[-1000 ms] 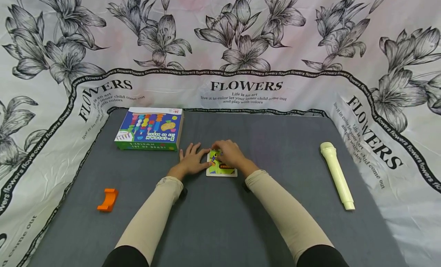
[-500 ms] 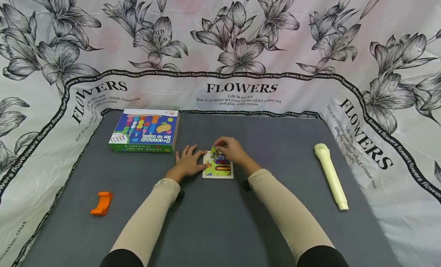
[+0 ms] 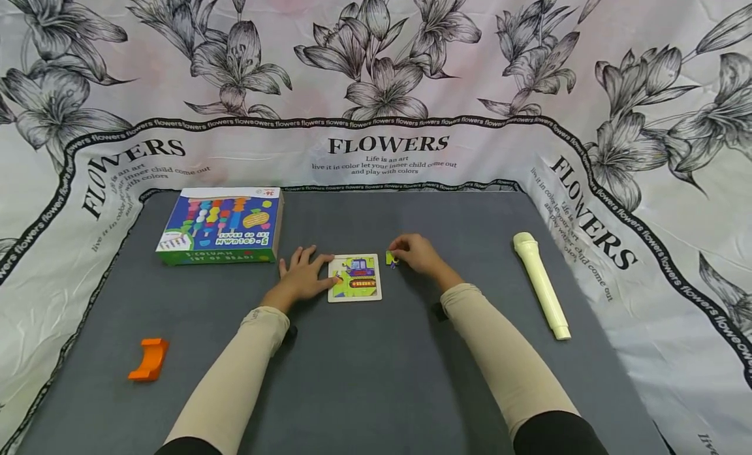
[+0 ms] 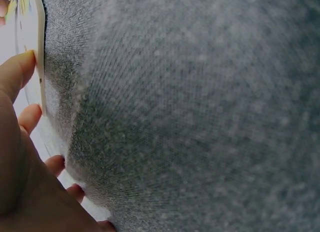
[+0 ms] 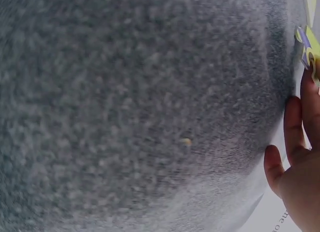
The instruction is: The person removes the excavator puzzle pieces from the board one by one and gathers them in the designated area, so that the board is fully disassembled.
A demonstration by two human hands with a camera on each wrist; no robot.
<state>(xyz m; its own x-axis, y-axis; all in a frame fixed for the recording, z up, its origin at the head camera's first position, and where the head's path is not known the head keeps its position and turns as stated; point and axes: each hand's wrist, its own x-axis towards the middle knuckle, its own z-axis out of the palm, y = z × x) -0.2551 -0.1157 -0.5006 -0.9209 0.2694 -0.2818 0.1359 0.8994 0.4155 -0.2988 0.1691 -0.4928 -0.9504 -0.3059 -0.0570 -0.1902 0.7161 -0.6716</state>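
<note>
A small square puzzle board (image 3: 355, 299) with a white border and a picture of a tracked vehicle lies flat on the grey table. My left hand (image 3: 299, 279) rests beside it with fingers spread, thumb over its left edge and index fingertip at its upper left corner. In the left wrist view, the thumb touches the rim of the board (image 4: 40, 82). To the right of the board, my right hand (image 3: 420, 256) pinches a small yellow-green puzzle piece (image 3: 390, 259) between thumb and index finger. Purple marks show on that puzzle piece (image 5: 306, 47) in the right wrist view.
A blue and green bead-game box (image 3: 220, 226) lies at the back left. An orange curved block (image 3: 149, 360) is at the front left. On the right lies a pale yellow stick (image 3: 542, 285) with a thicker end. White flowered cloth (image 3: 388, 155) borders the table.
My right hand has lifted a puzzle piece off the board and carried it to the right. The left hand has stayed at the board's left edge. The head view has shifted slightly.
</note>
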